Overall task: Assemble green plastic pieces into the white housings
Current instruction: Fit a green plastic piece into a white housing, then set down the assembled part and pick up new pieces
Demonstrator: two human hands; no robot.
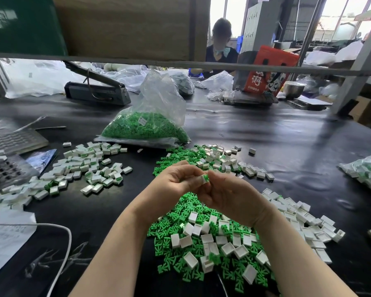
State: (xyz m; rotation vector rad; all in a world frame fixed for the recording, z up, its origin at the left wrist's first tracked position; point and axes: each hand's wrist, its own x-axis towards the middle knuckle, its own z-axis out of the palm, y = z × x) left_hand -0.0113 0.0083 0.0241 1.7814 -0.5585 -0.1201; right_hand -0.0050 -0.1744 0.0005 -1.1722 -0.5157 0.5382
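A small white housing point(202, 180) is being held up in the air, above the bench point(287, 151), with a green piece point(206, 178) sticking out of its top. It looks like the green piece is only partly in, so this one is not finished yet. The housing is standing tall, its long side going up and down, and the green piece is pointing up and away from the person. The left hand point(176, 181) is pinching the housing, and the right hand point(227, 194) is pinching and pushing the green piece. Just under the hands a big loose pile of green pieces and empty housings point(206, 239) is waiting, so lots of work is left. Off to the left, a pile of finished ones point(84, 168) is lying well apart. Farther back, a bag of green pieces point(146, 127) is sitting nearly full.
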